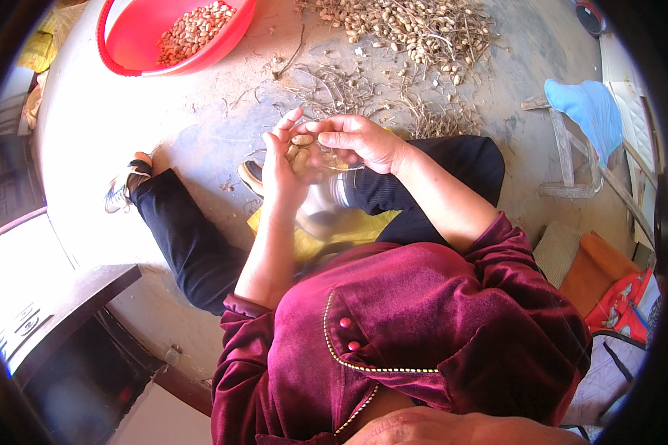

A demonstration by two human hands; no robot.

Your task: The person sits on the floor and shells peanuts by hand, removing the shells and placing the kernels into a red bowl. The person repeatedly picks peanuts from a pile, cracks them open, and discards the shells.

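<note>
My left hand (281, 172) is palm up, cupped around several unshelled peanuts (302, 140). Just to its right, my right hand (364, 142) reaches across with thumb and fingertips close to those peanuts; whether it pinches anything is hidden. Below the right hand's fingers a thin dry stem (353, 168) sticks out, and the area between the hands is blurred. On the floor ahead lie loose dry stems and roots (339, 92), and past them a heap of unshelled peanuts (417, 28) mixed with stalks.
A red plastic basket (139, 41) at upper left holds peanuts (197, 30). Yellow sheeting (367, 225) lies under my bent legs. To the right stands a wooden stool (562, 150) with a blue cloth (587, 114) over it. A dark-edged table (78, 303) is at lower left.
</note>
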